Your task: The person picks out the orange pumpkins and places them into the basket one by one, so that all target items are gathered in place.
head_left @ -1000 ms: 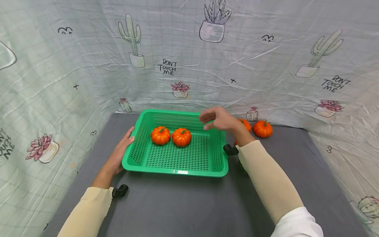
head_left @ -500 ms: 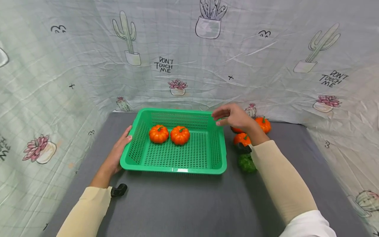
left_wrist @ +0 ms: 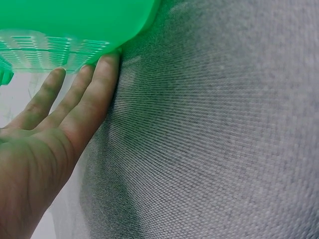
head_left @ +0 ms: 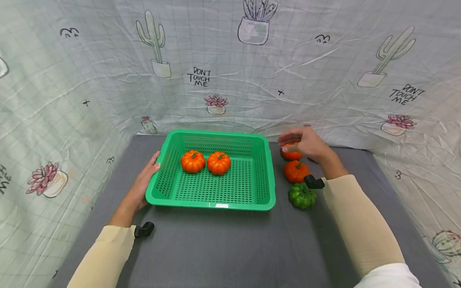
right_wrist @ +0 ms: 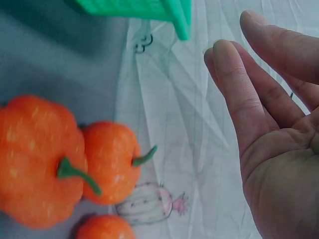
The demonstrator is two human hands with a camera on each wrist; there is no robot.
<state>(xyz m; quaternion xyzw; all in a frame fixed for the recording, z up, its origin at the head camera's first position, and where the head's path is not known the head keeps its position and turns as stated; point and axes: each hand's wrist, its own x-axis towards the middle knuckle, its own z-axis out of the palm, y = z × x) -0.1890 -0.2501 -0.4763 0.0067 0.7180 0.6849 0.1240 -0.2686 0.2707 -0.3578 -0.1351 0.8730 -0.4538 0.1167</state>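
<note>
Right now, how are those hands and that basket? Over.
Left hand touching green basket. Right hand empty. Two pumpkins inside. Head view: right hand partly hides an outside pumpkin.

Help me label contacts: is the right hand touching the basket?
Apart: the right wrist view shows pale cloth plainly between the right hand and the basket.

A green slotted basket (head_left: 212, 206) sits upright near the far edge of the grey table (head_left: 216, 248); two ribbed orange pumpkins (head_left: 192, 162) stand side by side inside, towards its far left corner; beyond its right edge sit three more orange pumpkins (right_wrist: 37, 167) and a bumpy green pumpkin (head_left: 301, 196)
</note>
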